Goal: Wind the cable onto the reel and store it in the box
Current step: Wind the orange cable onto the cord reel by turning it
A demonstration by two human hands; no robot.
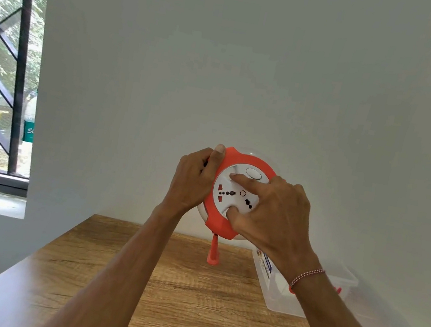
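Note:
I hold a round orange-and-white cable reel (234, 195) up in the air above the wooden table (185, 301), its socket face toward me. My left hand (191, 179) grips the reel's left rim, thumb on top. My right hand (276, 219) rests on the white face, with a fingertip and the thumb pressed on the disc. A short stretch of orange cable with its plug (214, 251) hangs below the reel; its end is close to the table. A clear plastic box (298, 294) sits on the table at the right, partly behind my right forearm.
A plain white wall stands right behind the table. A barred window (4, 56) with a sill is on the left. The table's left edge runs diagonally toward the lower left.

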